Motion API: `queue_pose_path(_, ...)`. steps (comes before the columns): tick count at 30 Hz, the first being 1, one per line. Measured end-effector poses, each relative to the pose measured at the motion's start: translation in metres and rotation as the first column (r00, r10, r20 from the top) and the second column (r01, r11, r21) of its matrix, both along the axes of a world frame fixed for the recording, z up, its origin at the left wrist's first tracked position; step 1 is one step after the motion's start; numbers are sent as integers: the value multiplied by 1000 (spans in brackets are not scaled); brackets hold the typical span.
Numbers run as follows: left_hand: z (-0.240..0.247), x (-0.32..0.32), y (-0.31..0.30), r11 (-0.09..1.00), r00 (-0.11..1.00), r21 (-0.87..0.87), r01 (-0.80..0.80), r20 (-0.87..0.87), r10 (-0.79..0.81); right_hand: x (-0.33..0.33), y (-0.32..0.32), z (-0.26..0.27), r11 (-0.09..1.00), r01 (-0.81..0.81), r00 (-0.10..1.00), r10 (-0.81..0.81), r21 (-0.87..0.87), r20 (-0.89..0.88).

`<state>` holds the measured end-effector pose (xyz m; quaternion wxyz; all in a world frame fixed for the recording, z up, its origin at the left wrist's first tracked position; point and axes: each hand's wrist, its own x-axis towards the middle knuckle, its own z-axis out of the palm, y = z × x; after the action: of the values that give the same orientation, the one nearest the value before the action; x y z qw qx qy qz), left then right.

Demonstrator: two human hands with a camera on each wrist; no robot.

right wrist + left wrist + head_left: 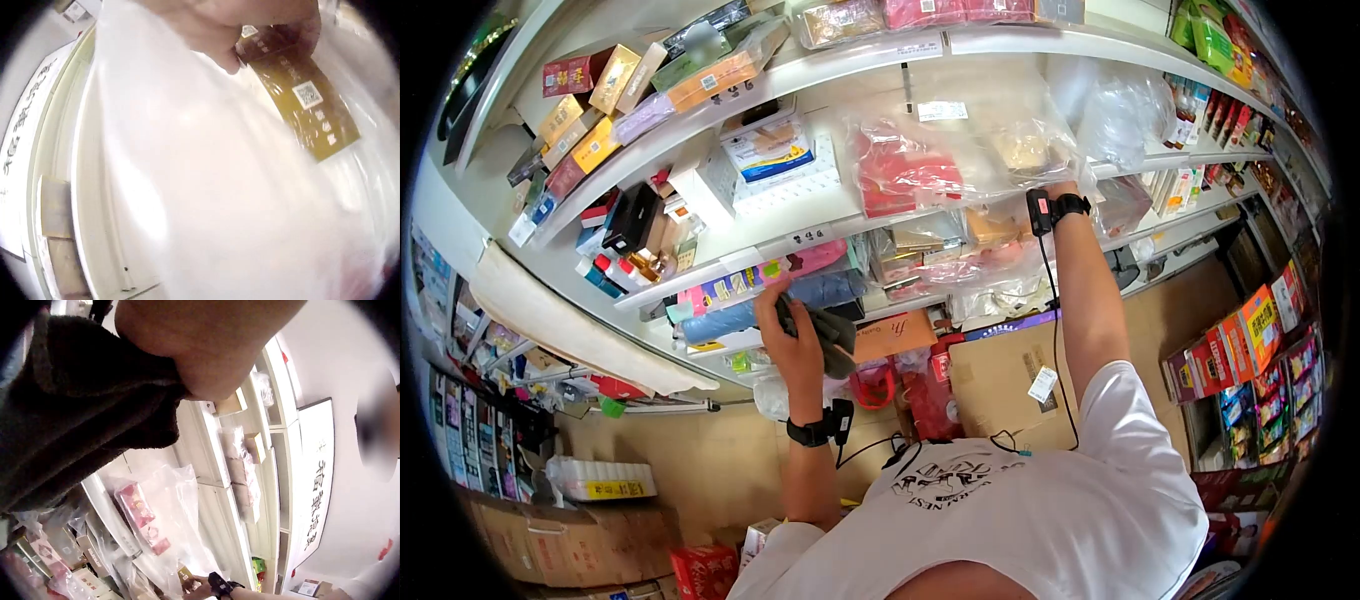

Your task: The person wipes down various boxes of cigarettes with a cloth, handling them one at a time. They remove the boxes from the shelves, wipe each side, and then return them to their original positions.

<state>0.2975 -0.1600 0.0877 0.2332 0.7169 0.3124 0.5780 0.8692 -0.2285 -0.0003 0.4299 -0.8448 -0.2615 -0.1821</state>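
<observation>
In the head view the left hand (797, 350) grips a dark grey-green cloth (832, 338) in front of the lower shelf; the left wrist view shows the cloth (94, 406) bunched beside the hand (200, 344). The right hand (1060, 190) reaches to the middle shelf, at a clear plastic bag (960, 150) with red packs (908, 180) and a gold box (1025, 150) in it. Seen from the right wrist, the thumb and fingers (250, 31) pinch the end of the gold box (306, 94) with a printed code, and clear plastic (200, 162) covers much of the view.
White shelves (800, 240) curve across the front, holding small boxes at the upper left and a blue and white box (768, 148). A cardboard box (1010, 385) stands on the floor below. Snack racks (1250, 370) are at the right and cartons (580, 540) at the lower left.
</observation>
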Motion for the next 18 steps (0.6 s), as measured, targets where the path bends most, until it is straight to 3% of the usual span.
queue_pose_path(2, -10, -2, 6, 999, 1000, -44, 15, 10, -14, -13, 6, 10, 936, -35, 945, 145, 351, -292)
queue_pose_path(4, -17, -1, 10, 995, 999, -91, 30, 23, -28, -32, 13, 20, 597, 126, 722, 493, 792, -486)
queue_pose_path(6, -23, 0, 11, 990, 998, -131, 45, 47, -39, -54, 17, 26, 307, 348, 534, 712, 886, -456)
queue_pose_path(8, -27, 0, 12, 988, 998, -145, 56, 44, -50, -75, 18, 27, 186, 462, 429, 809, 867, -402)
queue_pose_path(10, -30, 0, 15, 986, 997, -153, 62, 46, -56, -102, 18, 30, 139, 511, 392, 841, 849, -373)
queue_pose_path(11, -32, -1, 15, 982, 997, -173, 71, 48, -63, -138, 12, 50, 181, 458, 492, 764, 870, -417)
queue_pose_path(14, -38, -5, 16, 973, 995, -212, 95, 56, -85, -147, 5, 21, 278, 488, 478, 708, 827, -520)
queue_pose_path(16, -40, -6, 16, 966, 992, -229, 119, 62, -108, -210, -23, 55, 253, 465, 489, 726, 848, -484)
queue_pose_path(18, -41, -8, 14, 958, 990, -257, 127, 88, -107, -236, -49, 49, 244, 443, 493, 738, 863, -462)
